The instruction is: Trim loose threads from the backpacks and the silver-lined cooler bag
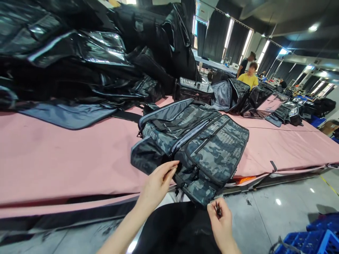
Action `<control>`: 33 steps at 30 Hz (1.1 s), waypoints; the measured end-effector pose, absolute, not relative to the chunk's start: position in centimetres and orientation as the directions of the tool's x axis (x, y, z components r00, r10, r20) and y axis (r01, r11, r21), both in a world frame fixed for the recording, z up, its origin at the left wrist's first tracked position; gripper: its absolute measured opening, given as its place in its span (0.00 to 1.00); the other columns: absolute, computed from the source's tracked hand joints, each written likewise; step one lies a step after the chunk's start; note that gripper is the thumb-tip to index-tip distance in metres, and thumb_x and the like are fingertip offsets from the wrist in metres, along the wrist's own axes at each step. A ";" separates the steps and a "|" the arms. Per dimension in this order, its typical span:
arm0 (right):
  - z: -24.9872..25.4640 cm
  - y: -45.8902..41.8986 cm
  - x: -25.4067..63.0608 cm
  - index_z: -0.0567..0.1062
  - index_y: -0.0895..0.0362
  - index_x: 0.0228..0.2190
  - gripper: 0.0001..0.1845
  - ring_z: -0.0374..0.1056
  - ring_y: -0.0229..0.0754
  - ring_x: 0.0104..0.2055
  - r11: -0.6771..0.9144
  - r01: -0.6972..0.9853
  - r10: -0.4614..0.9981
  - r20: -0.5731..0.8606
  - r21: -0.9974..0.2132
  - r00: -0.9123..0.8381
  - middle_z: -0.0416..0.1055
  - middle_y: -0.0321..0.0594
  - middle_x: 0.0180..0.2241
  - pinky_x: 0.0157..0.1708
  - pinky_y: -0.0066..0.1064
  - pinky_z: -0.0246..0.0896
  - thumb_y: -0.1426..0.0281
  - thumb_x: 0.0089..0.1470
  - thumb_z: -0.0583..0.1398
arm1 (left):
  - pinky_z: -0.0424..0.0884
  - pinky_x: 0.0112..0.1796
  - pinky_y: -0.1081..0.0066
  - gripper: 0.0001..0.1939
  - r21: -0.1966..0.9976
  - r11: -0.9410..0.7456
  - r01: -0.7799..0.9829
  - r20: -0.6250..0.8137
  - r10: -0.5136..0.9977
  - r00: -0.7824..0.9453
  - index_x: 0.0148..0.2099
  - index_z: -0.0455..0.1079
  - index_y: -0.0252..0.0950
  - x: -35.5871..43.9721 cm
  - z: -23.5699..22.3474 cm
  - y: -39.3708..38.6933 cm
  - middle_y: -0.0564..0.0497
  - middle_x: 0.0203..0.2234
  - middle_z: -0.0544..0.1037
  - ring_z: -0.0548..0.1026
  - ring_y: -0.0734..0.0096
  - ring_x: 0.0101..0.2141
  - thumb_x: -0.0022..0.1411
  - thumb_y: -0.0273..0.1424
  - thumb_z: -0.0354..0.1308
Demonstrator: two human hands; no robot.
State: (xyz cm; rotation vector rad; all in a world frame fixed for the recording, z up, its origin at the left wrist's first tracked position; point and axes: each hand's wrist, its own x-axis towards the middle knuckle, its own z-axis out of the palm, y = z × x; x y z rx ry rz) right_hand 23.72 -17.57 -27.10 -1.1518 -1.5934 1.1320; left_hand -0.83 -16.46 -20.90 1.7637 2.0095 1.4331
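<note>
A grey-and-black camouflage backpack (217,148) lies on the pink-covered table, its front pocket facing up and its lower end at the table's near edge. My left hand (159,181) is at the bag's near side, thumb and fingertips pinched together against the dark side fabric. Whatever sits between those fingertips is too small to make out. Just off the bag's bottom corner, my right hand (222,218) is closed around a small dark tool that looks like thread snips (218,210), its tip pointing up.
Black bags with shiny silver lining (103,46) are piled high on the left. More open bags (196,90) line the far side of the pink table (66,155). Blue crates (304,240) stand on the floor at lower right. A person in yellow (248,80) is beyond the table.
</note>
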 end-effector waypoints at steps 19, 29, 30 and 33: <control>-23.0 -16.7 25.2 0.71 0.55 0.43 0.11 0.73 0.40 0.31 0.562 0.463 0.827 0.489 -0.686 -0.278 0.76 0.41 0.37 0.31 0.27 0.69 0.68 0.58 0.58 | 0.61 0.33 0.64 0.08 0.391 -0.021 0.920 0.540 0.815 -0.211 0.33 0.73 0.40 4.6 -19.4 -16.7 0.52 0.29 0.80 0.74 0.61 0.36 0.61 0.37 0.56; -21.7 -15.4 24.0 0.73 0.57 0.41 0.09 0.74 0.41 0.33 0.708 0.452 0.698 0.635 -0.542 -0.332 0.77 0.41 0.34 0.30 0.28 0.68 0.69 0.61 0.56 | 0.59 0.31 0.65 0.09 0.252 -0.081 0.964 0.598 0.797 -0.089 0.27 0.66 0.37 5.3 -19.9 -16.3 0.51 0.23 0.73 0.70 0.63 0.30 0.60 0.27 0.50; -21.5 -15.4 23.8 0.73 0.57 0.41 0.09 0.74 0.41 0.32 0.715 0.465 0.689 0.639 -0.522 -0.342 0.77 0.41 0.34 0.30 0.28 0.67 0.68 0.62 0.55 | 0.59 0.31 0.66 0.09 0.268 -0.103 0.958 0.609 0.788 -0.086 0.27 0.65 0.37 5.2 -20.0 -16.4 0.51 0.23 0.72 0.69 0.63 0.30 0.60 0.26 0.50; -21.0 -15.4 23.3 0.74 0.57 0.42 0.11 0.74 0.42 0.32 0.714 0.506 0.690 0.611 -0.484 -0.388 0.77 0.41 0.33 0.33 0.29 0.68 0.67 0.63 0.54 | 0.60 0.31 0.67 0.09 0.329 -0.162 0.930 0.658 0.745 -0.103 0.28 0.63 0.38 4.9 -20.4 -17.0 0.51 0.23 0.71 0.69 0.64 0.30 0.61 0.27 0.49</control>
